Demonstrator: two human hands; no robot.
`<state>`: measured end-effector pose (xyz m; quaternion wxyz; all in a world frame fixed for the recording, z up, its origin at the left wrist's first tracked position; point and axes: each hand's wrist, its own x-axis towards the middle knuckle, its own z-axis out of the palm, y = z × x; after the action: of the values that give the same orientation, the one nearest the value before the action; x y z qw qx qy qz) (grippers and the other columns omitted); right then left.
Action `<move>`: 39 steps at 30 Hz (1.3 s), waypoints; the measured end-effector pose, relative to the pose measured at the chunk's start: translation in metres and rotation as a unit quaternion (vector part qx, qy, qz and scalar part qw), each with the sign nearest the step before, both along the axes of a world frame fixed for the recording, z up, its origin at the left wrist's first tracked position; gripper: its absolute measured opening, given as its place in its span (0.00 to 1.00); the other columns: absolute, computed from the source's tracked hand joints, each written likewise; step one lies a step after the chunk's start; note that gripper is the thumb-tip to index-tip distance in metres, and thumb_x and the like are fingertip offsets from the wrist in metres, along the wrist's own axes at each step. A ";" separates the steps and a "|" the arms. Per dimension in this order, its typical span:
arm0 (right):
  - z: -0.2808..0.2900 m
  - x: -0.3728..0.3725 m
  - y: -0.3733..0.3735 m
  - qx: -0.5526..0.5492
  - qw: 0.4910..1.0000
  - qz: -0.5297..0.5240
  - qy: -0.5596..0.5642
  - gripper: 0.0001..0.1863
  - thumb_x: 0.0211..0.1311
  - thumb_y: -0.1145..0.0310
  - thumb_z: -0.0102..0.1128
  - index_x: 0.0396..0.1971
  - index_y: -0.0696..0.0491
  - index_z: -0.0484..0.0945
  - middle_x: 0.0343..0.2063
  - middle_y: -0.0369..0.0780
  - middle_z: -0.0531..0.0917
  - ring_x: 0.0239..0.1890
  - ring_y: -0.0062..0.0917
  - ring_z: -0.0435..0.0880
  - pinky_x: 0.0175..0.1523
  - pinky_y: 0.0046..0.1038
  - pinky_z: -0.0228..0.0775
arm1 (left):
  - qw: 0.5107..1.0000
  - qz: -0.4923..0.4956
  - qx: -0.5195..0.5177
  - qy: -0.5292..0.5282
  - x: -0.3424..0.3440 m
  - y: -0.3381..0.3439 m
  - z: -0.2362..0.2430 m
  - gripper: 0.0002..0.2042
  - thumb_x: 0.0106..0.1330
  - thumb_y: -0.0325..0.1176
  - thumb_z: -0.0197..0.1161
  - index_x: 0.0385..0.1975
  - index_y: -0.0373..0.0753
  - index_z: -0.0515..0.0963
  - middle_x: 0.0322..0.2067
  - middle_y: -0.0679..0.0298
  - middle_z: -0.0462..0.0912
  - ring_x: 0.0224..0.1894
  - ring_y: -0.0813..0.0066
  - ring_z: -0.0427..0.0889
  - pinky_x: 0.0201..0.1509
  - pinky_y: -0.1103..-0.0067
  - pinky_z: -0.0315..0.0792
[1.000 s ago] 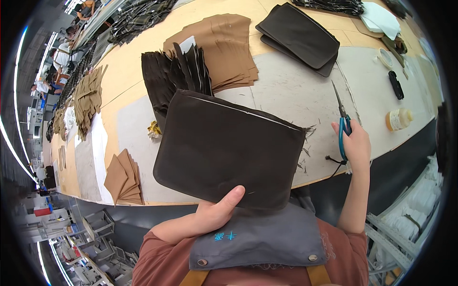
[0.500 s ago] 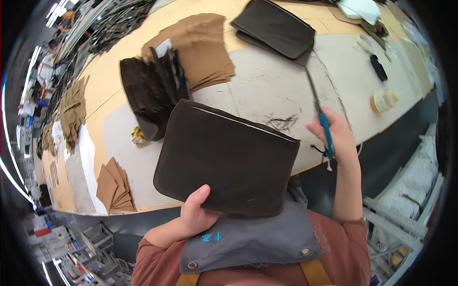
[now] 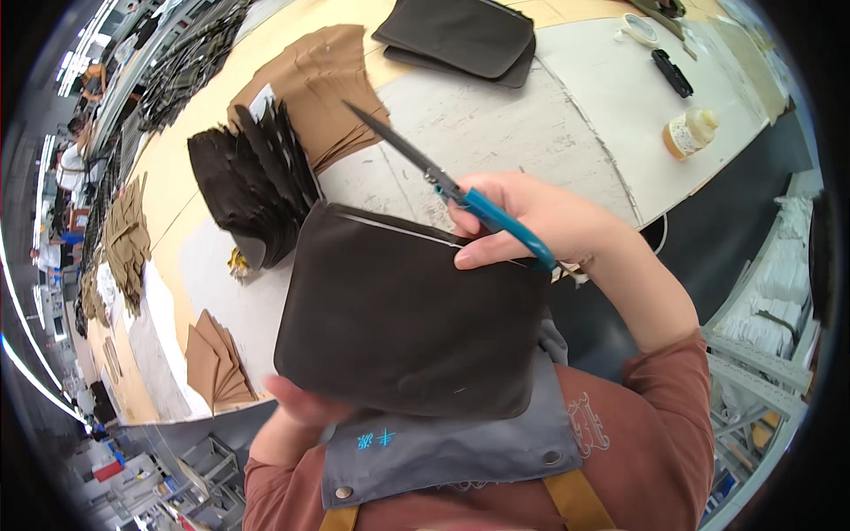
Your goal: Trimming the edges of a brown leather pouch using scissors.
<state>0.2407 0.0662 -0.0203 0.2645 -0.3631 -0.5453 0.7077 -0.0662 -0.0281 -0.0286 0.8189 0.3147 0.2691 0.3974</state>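
A flat dark brown pouch-like piece (image 3: 412, 327) with rounded corners and a pale line along its top edge lies tilted before my body. My right hand (image 3: 531, 221) is closed on scissors (image 3: 496, 217) with teal handles, blades pointing to the far left. The thumb of that hand lies over the piece's upper right edge; some of its fingers are hidden. At the lower left corner of the piece is my left hand (image 3: 305, 403), smeared by motion, its fingers mostly out of sight. A bundle of dark brown pieces (image 3: 252, 181) stands just beyond the piece's left corner.
Fanned brown sheets (image 3: 319, 80) and two dark pouch-like pieces (image 3: 460, 35) lie at the far side of the table (image 3: 584, 97). To the right are a roll of tape (image 3: 639, 31), a black tool (image 3: 672, 73) and an amber bottle (image 3: 690, 133). Small brown pieces (image 3: 217, 358) lie left.
My right hand has brought the scissors left and nearer, over the piece's top edge, with the blades swung leftward. My left thumb has come off the piece's face.
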 end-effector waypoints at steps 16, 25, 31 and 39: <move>0.016 -0.034 -0.025 -0.107 0.994 0.035 -0.015 0.13 0.52 0.73 0.67 0.22 0.49 0.67 0.20 0.26 0.70 0.25 0.08 0.66 0.29 0.14 0.57 | 0.931 -0.265 -0.012 0.251 0.014 0.101 0.034 0.13 0.62 0.29 0.63 0.44 0.32 0.79 0.36 0.62 0.83 0.37 0.80 0.81 0.44 0.83 0.75; 0.021 -0.030 -0.039 -0.090 0.995 0.040 -0.035 0.13 0.54 0.71 0.67 0.23 0.50 0.68 0.21 0.28 0.72 0.25 0.10 0.68 0.30 0.15 0.60 | 0.934 -0.285 -0.014 0.214 0.018 0.087 0.035 0.14 0.63 0.27 0.61 0.48 0.31 0.77 0.40 0.63 0.82 0.41 0.82 0.79 0.48 0.83 0.73; 0.029 -0.009 -0.032 0.038 0.971 0.103 -0.210 0.24 0.46 0.54 0.74 0.26 0.56 0.70 0.20 0.33 0.71 0.26 0.17 0.71 0.32 0.21 0.63 | 0.938 -0.260 -0.042 0.224 0.019 0.089 0.036 0.14 0.58 0.21 0.62 0.45 0.27 0.77 0.40 0.58 0.83 0.41 0.76 0.81 0.49 0.79 0.74; 0.011 0.026 -0.034 0.154 0.943 0.169 -0.242 0.42 0.39 0.28 0.62 0.30 0.58 0.67 0.23 0.39 0.65 0.26 0.30 0.65 0.32 0.30 0.61 | 0.921 -0.295 0.025 0.252 0.020 0.095 0.033 0.14 0.61 0.26 0.63 0.47 0.32 0.78 0.39 0.64 0.83 0.41 0.82 0.79 0.49 0.84 0.72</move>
<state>0.2664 0.0327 -0.0094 0.0538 -0.3805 -0.7485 0.5405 -0.0457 0.0673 0.0042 0.7959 0.4902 0.3515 0.0517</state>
